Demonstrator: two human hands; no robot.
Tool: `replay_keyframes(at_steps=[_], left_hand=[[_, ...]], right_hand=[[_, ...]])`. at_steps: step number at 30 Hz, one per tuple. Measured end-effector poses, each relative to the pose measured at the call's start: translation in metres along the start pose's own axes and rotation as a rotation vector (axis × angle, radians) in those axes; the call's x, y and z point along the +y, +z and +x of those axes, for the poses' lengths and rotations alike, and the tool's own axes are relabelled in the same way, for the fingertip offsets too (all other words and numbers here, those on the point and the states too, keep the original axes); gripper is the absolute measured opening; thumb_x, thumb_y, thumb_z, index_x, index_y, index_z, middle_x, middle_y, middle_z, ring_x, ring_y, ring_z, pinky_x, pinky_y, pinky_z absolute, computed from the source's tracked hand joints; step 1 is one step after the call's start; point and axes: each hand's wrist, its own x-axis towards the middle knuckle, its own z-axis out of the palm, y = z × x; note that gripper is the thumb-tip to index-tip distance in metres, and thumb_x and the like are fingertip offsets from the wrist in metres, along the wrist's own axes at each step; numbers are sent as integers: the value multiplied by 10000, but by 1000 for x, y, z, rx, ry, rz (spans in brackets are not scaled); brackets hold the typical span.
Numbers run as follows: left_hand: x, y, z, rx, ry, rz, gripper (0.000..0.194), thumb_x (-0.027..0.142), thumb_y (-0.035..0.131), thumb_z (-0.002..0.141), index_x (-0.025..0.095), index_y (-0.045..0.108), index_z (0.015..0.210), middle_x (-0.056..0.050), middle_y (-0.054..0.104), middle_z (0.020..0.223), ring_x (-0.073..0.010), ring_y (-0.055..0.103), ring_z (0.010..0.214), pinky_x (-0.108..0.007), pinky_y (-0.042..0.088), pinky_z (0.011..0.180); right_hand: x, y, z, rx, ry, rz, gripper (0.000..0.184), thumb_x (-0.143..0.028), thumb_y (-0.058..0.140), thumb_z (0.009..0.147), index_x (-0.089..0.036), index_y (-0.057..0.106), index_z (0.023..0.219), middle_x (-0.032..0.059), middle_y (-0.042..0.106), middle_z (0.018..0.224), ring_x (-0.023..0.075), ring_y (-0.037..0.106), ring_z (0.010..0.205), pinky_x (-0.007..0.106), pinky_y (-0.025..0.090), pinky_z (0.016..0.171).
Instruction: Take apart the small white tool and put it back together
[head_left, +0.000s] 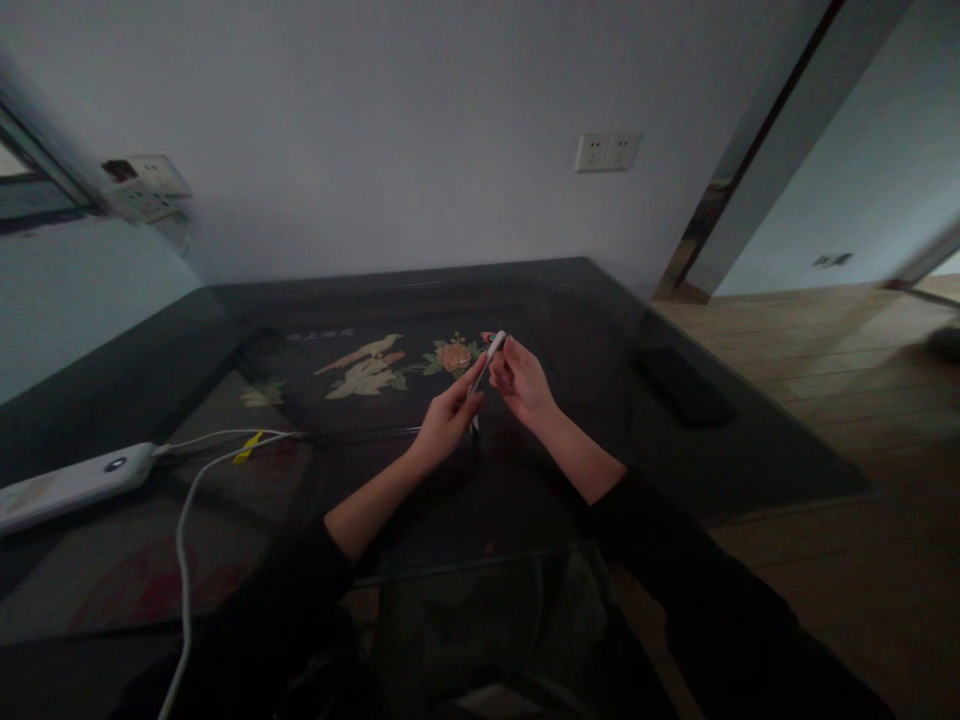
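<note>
Between my two hands, above the dark table, is a slim white stick-like object, tilted up and to the right. A thin pale part of it runs down past my left fingers, and its exact kind is too small and dim to make out. My left hand is closed around the lower part. Against the upper end, the bent fingers of my right hand are pinched together. My fingers hide part of the object.
The glass-topped dark table shows bird and flower pictures. A black flat object lies at right. At left are a white power strip, its white cable and a yellow tag. Wall sockets are behind.
</note>
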Motion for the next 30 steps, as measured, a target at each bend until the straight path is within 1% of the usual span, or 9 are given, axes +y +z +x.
replay_keyframes(at_steps=[4, 8, 13, 17, 22, 24, 27, 29, 30], left_hand=[[-1, -2, 2, 27, -13, 33, 582, 222, 510, 929, 230, 382, 1496, -38, 696, 867, -67, 348, 511, -196, 319, 482], [-1, -5, 3, 62, -24, 67, 592, 217, 515, 920, 226, 378, 1496, -55, 702, 959, -64, 356, 524, -193, 337, 500], [-1, -6, 4, 76, -9, 56, 589, 217, 504, 921, 199, 375, 1495, -32, 681, 872, -66, 387, 544, -183, 366, 528], [-2, -5, 3, 80, -30, 27, 595, 204, 510, 917, 230, 378, 1497, -23, 672, 836, -72, 364, 529, -193, 355, 506], [-1, -1, 1, 23, -12, -27, 592, 234, 524, 925, 242, 375, 1498, -18, 666, 801, -71, 354, 520, -198, 338, 494], [0, 0, 0, -4, -26, -41, 590, 255, 531, 929, 231, 376, 1498, 1, 628, 727, -70, 345, 508, -197, 325, 484], [-1, 0, -1, -36, -49, -70, 602, 273, 534, 934, 224, 359, 1507, 49, 505, 597, -66, 320, 473, -193, 289, 453], [-1, -1, -1, -42, -50, -82, 610, 271, 537, 933, 227, 348, 1511, 63, 463, 578, -64, 304, 464, -191, 267, 439], [-2, -1, 0, -37, -45, -80, 610, 266, 540, 931, 229, 353, 1510, 60, 473, 589, -63, 303, 469, -191, 264, 439]], right_hand=[[0, 0, 0, -12, 0, 4, 429, -639, 666, 767, -218, 592, 791, -108, 307, 451, 64, 183, 405, 274, 133, 434], [0, 0, 0, -25, 0, 40, 435, -608, 684, 773, -222, 500, 692, -103, 344, 436, 60, 195, 398, 271, 128, 430], [-1, 0, 0, -16, 11, 34, 435, -603, 704, 749, -220, 500, 716, -112, 354, 439, 55, 198, 396, 270, 121, 430], [-1, -1, 0, -24, -1, 16, 417, -599, 698, 756, -221, 522, 760, -118, 356, 433, 55, 203, 391, 269, 130, 427], [-1, -1, 1, -26, 2, 16, 418, -603, 712, 737, -222, 579, 846, -126, 334, 431, 56, 191, 387, 259, 120, 412], [-1, -1, 2, -20, 9, 10, 443, -621, 711, 725, -216, 606, 874, -125, 313, 439, 56, 187, 391, 258, 125, 408], [-2, -1, 1, -17, 13, 12, 459, -626, 703, 730, -212, 633, 916, -122, 302, 450, 55, 177, 394, 257, 133, 406], [-1, 0, 1, -19, 7, 12, 449, -618, 695, 746, -212, 636, 928, -122, 299, 454, 54, 172, 397, 256, 136, 410], [-1, 0, 1, -19, 3, 12, 439, -613, 692, 754, -211, 635, 921, -121, 298, 453, 55, 171, 399, 256, 136, 413]])
